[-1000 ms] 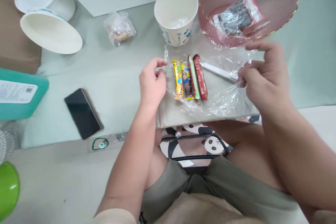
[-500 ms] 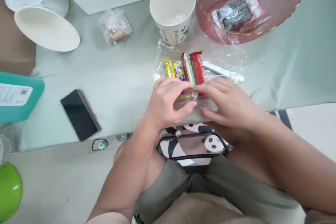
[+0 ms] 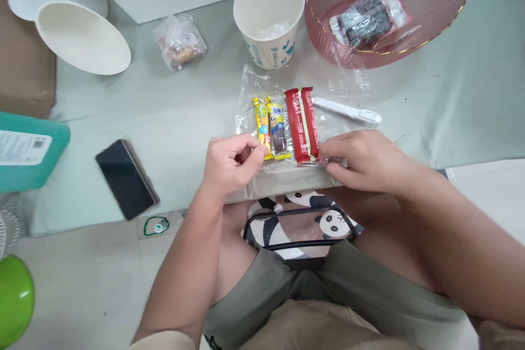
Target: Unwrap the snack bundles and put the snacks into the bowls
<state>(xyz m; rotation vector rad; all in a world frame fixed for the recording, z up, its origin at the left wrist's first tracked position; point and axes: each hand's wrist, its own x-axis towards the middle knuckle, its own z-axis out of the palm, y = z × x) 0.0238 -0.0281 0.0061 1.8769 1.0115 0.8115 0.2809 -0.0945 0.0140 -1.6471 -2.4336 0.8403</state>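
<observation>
Two small yellow packets, one mostly yellow (image 3: 262,123) and one with a dark part (image 3: 278,132), lie side by side on a clear plastic bag (image 3: 250,87). Right of them is a red packet (image 3: 302,126) with a pale green stripe. My left hand (image 3: 235,164) is closed, thumb against curled forefinger, beside the lower end of the yellow packets; what it pinches, if anything, is too small to name. My right hand (image 3: 361,158) is at the red packet's lower right edge, fingertips bent over the clear plastic. A white stick-like item (image 3: 348,110) lies above my right hand.
A paper cup (image 3: 268,22) and a pink bowl (image 3: 328,44) holding a dark packet stand behind. A wrapped item (image 3: 180,44), a tipped paper cup (image 3: 84,38), a phone (image 3: 126,179) and a teal container (image 3: 53,156) are at left. A panda-print item (image 3: 303,224) is below the table edge.
My hands have moved apart, the left one to the left and the right one slightly right. The red wrapping now lies flat with its stripe in the middle, and both yellow packets show in full.
</observation>
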